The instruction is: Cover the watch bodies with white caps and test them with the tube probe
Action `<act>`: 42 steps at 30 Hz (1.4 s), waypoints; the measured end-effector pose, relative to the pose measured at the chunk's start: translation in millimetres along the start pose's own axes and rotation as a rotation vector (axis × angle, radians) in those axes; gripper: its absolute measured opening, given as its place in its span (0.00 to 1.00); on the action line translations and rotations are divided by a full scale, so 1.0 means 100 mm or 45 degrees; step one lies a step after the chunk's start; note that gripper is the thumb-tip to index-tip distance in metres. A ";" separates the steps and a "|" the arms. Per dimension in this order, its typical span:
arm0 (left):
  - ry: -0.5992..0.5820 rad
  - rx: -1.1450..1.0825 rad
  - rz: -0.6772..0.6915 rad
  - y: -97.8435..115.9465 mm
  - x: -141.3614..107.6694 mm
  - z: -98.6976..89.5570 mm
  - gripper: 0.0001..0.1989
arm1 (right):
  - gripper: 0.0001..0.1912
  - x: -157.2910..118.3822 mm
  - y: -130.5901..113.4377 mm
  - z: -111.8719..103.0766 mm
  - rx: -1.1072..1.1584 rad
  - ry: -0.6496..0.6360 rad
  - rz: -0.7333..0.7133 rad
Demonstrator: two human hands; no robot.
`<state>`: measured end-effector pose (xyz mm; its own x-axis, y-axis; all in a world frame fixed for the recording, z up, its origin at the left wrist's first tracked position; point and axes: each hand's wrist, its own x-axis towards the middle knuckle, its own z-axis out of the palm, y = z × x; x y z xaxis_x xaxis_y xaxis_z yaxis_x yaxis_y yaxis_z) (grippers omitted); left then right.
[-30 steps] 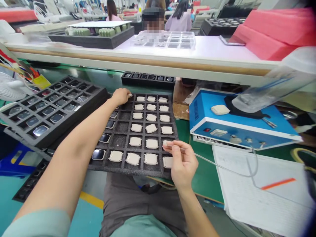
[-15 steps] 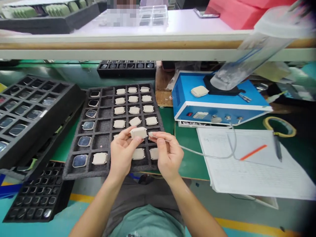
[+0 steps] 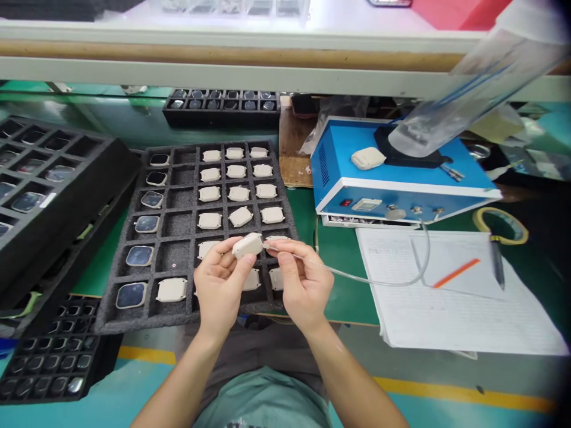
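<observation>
My left hand (image 3: 223,285) pinches a cream watch case (image 3: 248,245), tilted, above the foam tray (image 3: 178,321). Between the fingers of my right hand (image 3: 307,285) is the end of a clear thin tube (image 3: 357,278); its whitish tip is at the right side of the case. Whether the tip touches the case I cannot tell. The tube runs back to the front of a blue box-shaped machine (image 3: 397,184). Below my hands the tray holds several cream watch cases (image 3: 209,220) and a left column of dark-screened watch faces (image 3: 140,255).
Stacked black foam trays (image 3: 84,178) stand at the left, with a smaller black tray (image 3: 44,362) lower down. On the blue machine lie another cream case (image 3: 368,158) and a leaning clear cylinder (image 3: 423,128). Papers (image 3: 446,321), an orange strip (image 3: 457,273), a pen (image 3: 497,261) and a tape roll (image 3: 520,224) are at the right.
My view has tipped downward slightly. The watch case in my left hand has turned and tilted, its right end raised. My right hand still holds the tube beside it.
</observation>
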<state>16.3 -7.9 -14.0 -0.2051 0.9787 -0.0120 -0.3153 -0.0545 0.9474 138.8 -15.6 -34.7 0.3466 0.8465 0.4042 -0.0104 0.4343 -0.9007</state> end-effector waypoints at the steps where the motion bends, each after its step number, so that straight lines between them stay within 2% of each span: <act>1: -0.001 0.004 0.005 0.00 0.00 0.00 0.17 | 0.08 0.00 0.00 0.00 -0.004 -0.001 -0.001; 42: -0.002 0.096 0.035 -0.01 -0.02 -0.01 0.16 | 0.08 0.01 -0.01 0.00 0.024 -0.020 0.018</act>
<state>15.9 -10.1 -15.6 -0.2108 0.9774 0.0146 -0.2387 -0.0659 0.9688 139.2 -14.8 -33.5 0.3316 0.8572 0.3941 -0.0327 0.4279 -0.9032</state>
